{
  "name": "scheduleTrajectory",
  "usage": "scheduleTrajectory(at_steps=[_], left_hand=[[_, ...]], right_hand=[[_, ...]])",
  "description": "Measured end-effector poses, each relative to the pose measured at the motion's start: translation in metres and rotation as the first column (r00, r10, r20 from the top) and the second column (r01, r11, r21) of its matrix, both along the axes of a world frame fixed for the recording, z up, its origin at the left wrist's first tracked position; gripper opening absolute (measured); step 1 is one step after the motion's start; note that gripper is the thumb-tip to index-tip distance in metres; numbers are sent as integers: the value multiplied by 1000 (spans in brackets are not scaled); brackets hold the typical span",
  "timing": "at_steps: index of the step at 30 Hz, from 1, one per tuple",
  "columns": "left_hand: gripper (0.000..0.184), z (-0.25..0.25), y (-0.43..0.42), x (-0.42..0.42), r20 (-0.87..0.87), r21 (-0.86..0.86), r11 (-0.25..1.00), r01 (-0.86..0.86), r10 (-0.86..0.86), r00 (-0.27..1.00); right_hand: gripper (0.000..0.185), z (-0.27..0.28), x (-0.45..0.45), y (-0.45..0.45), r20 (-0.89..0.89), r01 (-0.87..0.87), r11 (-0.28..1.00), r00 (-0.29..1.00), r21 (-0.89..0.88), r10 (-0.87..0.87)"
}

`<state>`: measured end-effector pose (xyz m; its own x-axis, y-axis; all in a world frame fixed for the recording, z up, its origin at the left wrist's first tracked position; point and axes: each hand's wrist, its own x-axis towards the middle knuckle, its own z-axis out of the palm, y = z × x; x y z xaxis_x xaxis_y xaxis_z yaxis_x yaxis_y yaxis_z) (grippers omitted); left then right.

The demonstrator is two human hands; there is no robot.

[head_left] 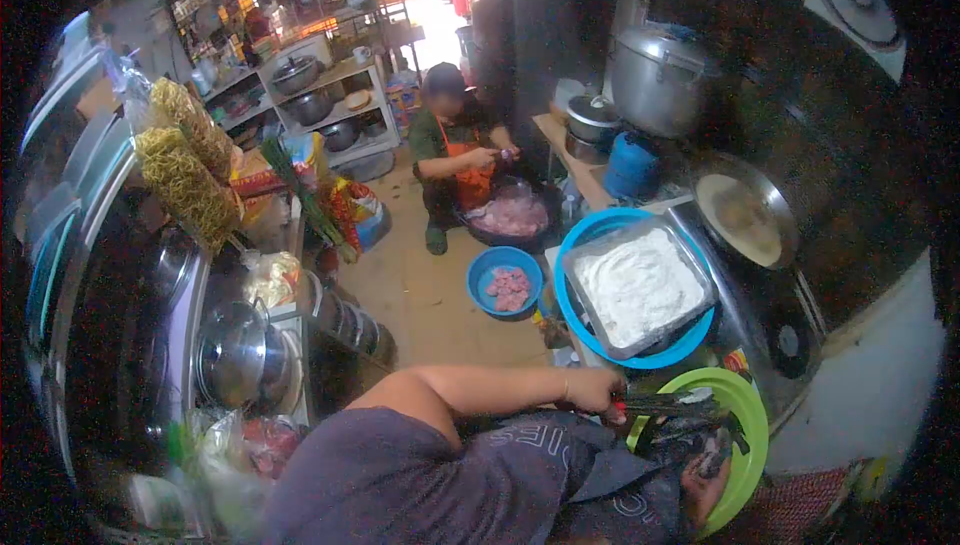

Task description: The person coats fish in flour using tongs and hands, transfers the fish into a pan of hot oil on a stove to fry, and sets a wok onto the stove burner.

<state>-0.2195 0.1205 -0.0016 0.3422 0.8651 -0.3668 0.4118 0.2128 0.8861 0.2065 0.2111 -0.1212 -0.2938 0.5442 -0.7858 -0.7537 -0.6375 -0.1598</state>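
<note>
My left hand (596, 392) is closed around a tool of which a bit of red handle (619, 407) shows. Dark, long strip-like pieces (680, 405) extend from beside it over the lime-green basin (757, 435); I cannot tell whether some belong to the tool. Lower down, my right hand (703, 485) is inside this basin, its fingers bent and smeared dark or against something dark. What it grips is too unclear to name. Just beyond, a square metal tray (640, 347) of white powder (640, 275) sits in a blue basin (577, 330).
A co-worker (462, 150) in an orange apron crouches over a dark basin of pale pink meat (510, 213). A smaller blue basin (480, 290) with pink pieces stands on the tiled floor (400, 315). Pots (655, 80) and a wok (745, 210) line the right; bagged noodles (180, 180) the left.
</note>
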Motion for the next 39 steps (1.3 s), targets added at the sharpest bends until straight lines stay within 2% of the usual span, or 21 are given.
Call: scheduleTrajectory(at_steps=[3,6,8,10,11,13,14,15,17,18,19,20,21,22,23,24,27,32,35,38,39], left_hand=[[41,-8,6,1,-6,-38,999,27,-27,1000],[44,-28,14,3,-53,-29,994,105,-107,993],[45,-26,15,2,-81,-81,991,102,-108,991],[47,-21,16,2,-66,-119,982,146,-154,986],[49,-18,17,2,-58,-139,975,172,-182,982],[48,-24,21,-1,-82,-62,976,210,-214,973],[47,-25,24,0,-90,-24,969,244,-245,965],[45,-19,25,0,-68,-56,972,230,-234,970],[41,-4,23,-1,-11,-136,965,224,-228,974],[41,-15,26,-1,42,-169,957,236,-233,972],[41,-26,29,-1,91,-203,947,249,-235,968],[40,-25,31,1,96,-203,944,260,-245,965],[38,-21,32,0,97,-204,942,266,-251,963],[37,-20,32,0,94,-207,941,268,-253,963],[35,-27,35,0,125,-199,938,283,-262,957],[33,-38,37,0,158,-196,937,291,-263,952],[24,-44,37,-2,289,-160,943,292,-238,927],[27,-32,36,-16,421,-167,940,299,-206,883],[36,-23,33,-43,455,-179,961,213,-111,884],[40,40,26,-92,87,-145,989,3,10,996],[41,52,27,-111,-63,-106,993,-50,43,997]], right_hand=[[42,-10,-16,1,-183,-27,990,982,136,52],[41,-36,-26,0,39,72,949,995,308,-88],[38,-22,-21,-3,-280,-139,952,935,274,217],[37,-23,-17,-6,-246,-187,920,928,346,281],[38,-37,-18,-12,-63,-139,898,981,416,181],[40,-62,-21,-14,-34,-61,937,996,344,77],[41,-69,-20,-11,-182,-26,983,981,184,60],[42,-73,-18,-6,-326,-2,1000,945,21,9],[45,-70,-2,-8,-558,4,954,810,-301,-180],[42,-65,-10,-20,-538,71,984,830,-163,-149],[38,-54,-32,-35,-507,129,992,853,-18,-120],[39,-32,-54,-46,-202,112,973,977,203,-70],[40,-6,-78,-56,136,16,923,988,383,-74],[42,7,-87,-64,348,-104,859,933,501,-90],[44,20,-95,-72,551,-233,796,821,559,-146],[46,26,-96,-80,640,-340,729,749,595,-173],[50,48,-104,-86,787,-542,580,505,609,-355],[41,73,-116,-93,689,-356,602,507,715,-518],[35,76,-101,-86,798,-294,806,509,514,-323],[35,31,-71,-101,880,-619,672,64,405,-471],[34,12,-61,-107,903,-616,711,3,340,-429]])
